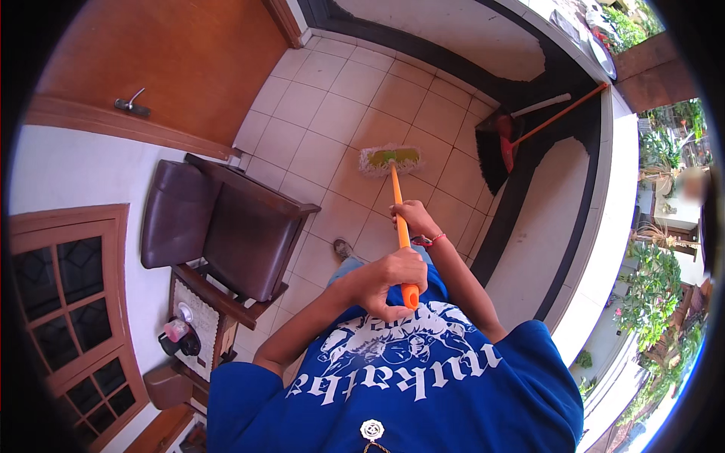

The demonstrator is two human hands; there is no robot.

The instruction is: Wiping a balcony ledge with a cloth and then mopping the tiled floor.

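Observation:
My left hand [390, 284] grips the top end of the orange handle of a flat mop [399, 209], close to my blue shirt. Lower down the same handle, my right hand [416, 217], with a red cord bracelet at its wrist, is closed around it. Which hand is which I take from the arms: the one at picture left is called left here. The mop's head, green with a pale fringed pad, lies on the tiled floor [334, 113] ahead of my feet. One shoe [342, 249] shows beside the handle.
A brown padded armchair [243, 232] stands at left, beside a small cloth-covered table [195, 323]. Behind is a wooden door [170, 56]. A broom [504, 141] with a red head and a dustpan lean in the right corner, against a low wall [544, 226] with plants beyond.

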